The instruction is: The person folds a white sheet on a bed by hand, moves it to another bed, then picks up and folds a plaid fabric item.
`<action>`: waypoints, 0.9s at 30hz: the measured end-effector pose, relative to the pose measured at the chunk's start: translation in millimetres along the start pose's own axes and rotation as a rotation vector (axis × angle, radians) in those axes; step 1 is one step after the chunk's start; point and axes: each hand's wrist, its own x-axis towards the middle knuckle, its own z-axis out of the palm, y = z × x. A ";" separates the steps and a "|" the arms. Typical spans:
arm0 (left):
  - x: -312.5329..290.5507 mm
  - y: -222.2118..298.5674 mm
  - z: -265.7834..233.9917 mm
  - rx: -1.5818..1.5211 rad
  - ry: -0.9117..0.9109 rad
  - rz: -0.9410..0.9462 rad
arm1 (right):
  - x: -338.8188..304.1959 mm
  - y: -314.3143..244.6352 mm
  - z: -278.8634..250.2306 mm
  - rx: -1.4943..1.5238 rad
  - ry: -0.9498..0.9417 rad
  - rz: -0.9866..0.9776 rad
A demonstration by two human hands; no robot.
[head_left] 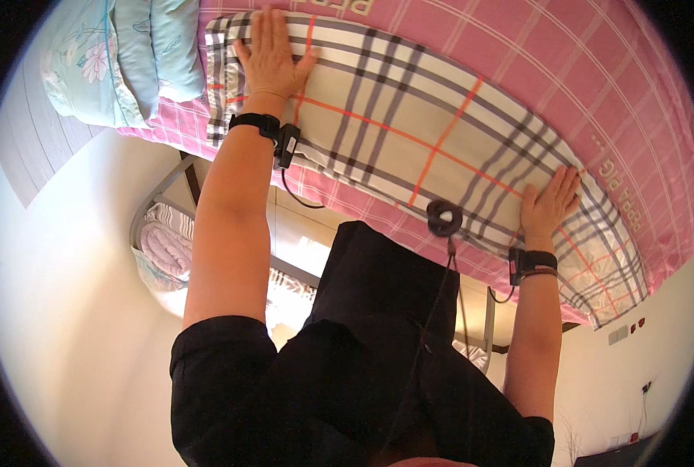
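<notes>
Your left hand (269, 58) & right hand (548, 204) lay flat, fingers spread open, gripping nothing, pressing opposite ends of the plaid pillow (417, 132), which sat on the pink checked bedsheet (565, 70), w/ a light-blue quilt (121, 54) beside it.

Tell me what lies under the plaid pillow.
The plaid pillow rests on a pink checked bedsheet, with both hands flat on top. The sheet directly beneath the pillow is covered and can't be seen.

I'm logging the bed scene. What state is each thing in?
Plaid pillow: lying flat on the pink checked sheet.
Left hand: open, palm pressed flat on the pillow.
Right hand: open, flat on the pillow's other end.
Pale blue floral quilt: folded, at the bed's end.
</notes>
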 end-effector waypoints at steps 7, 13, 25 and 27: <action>19.9 -49.0 17.5 -0.068 0.032 -0.186 | -6.8 8.5 3.1 -0.037 -0.022 0.043; 29.7 -68.3 27.7 -0.017 0.093 -0.070 | -0.2 3.3 -8.2 -0.110 -0.227 0.155; -2.6 93.0 -14.1 -0.004 0.199 -0.033 | 2.2 10.4 -31.3 0.195 -0.077 0.087; -46.3 190.6 -19.8 -0.130 0.014 0.048 | 2.3 11.5 -33.1 0.247 -0.038 0.074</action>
